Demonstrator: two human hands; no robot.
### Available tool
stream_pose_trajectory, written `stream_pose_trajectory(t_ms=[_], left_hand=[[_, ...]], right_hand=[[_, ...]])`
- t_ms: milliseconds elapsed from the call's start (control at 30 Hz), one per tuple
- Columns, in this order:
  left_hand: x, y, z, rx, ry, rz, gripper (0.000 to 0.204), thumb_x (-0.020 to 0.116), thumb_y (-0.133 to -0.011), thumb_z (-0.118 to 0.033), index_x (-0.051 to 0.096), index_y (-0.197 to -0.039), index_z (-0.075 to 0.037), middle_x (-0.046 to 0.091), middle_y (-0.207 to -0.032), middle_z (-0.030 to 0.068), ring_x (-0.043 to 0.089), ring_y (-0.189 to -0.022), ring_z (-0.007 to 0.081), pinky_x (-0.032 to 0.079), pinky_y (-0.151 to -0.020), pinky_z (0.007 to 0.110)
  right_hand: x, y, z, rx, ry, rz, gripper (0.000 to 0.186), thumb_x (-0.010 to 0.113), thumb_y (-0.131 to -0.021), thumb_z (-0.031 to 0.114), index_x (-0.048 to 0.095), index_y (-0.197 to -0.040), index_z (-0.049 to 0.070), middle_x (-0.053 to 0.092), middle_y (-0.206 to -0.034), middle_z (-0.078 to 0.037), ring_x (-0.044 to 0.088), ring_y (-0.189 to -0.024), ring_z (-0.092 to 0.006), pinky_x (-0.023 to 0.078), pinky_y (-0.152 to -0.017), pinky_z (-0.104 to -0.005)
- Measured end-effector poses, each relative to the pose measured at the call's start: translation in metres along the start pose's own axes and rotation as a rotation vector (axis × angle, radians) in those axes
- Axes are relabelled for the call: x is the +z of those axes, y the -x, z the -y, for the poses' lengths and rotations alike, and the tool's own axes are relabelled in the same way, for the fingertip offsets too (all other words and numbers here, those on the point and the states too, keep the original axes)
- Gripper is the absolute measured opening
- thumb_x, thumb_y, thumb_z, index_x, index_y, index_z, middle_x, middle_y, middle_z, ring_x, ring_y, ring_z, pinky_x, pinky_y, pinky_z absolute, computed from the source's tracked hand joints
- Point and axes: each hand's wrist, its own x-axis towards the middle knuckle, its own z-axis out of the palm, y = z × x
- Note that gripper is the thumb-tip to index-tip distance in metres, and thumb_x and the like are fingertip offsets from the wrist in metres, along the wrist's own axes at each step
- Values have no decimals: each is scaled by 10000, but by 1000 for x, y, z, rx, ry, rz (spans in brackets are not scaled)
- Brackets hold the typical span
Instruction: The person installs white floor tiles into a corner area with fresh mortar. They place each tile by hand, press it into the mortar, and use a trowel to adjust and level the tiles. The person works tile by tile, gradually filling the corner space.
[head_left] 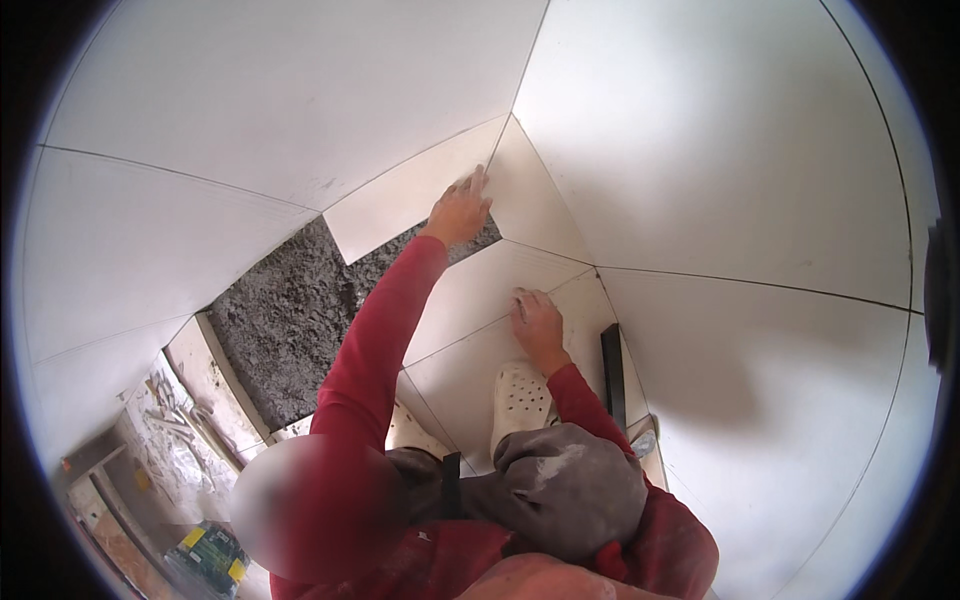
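My left hand (460,208) reaches forward, fingers stretched out, over the right end of a pale, narrow floor tile (390,195). This tile lies along the foot of the far wall, with dark grey wet mortar (290,310) showing along its near edge. Closer to me, my right hand (538,328) rests with its fingers spread on a laid pale floor tile (490,285). Neither hand has anything visible in its grasp. The underside of the left palm is hidden.
Large pale wall tiles (720,130) meet at the far corner. A dark straight bar (613,375) lies by the right wall. My light clogs (522,400) stand on the laid tiles. At lower left are a tile strip (205,380), debris and a green and yellow package (210,558).
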Motion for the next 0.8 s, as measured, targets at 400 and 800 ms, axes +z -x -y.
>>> stream_pose_trajectory(t_ms=[400,800], left_hand=[[-191,209,70,-19,-396,555,509,537,-989,-182,445,-1469,-36,663,-1222,194,637,-1112,371,488,-985,479],[-81,336,34,-788,375,-167,294,612,-973,-259,691,-1173,-57,751,-979,193,728,-921,342,557,-834,410]], right_hand=[[9,19,3,-105,1,50,236,648,-915,141,697,-1112,20,680,-1070,-154,617,-1022,-349,501,-910,-452],[12,25,42,-354,-72,182,224,672,-891,104,689,-1099,22,683,-1036,-138,629,-973,-336,492,-906,-443]])
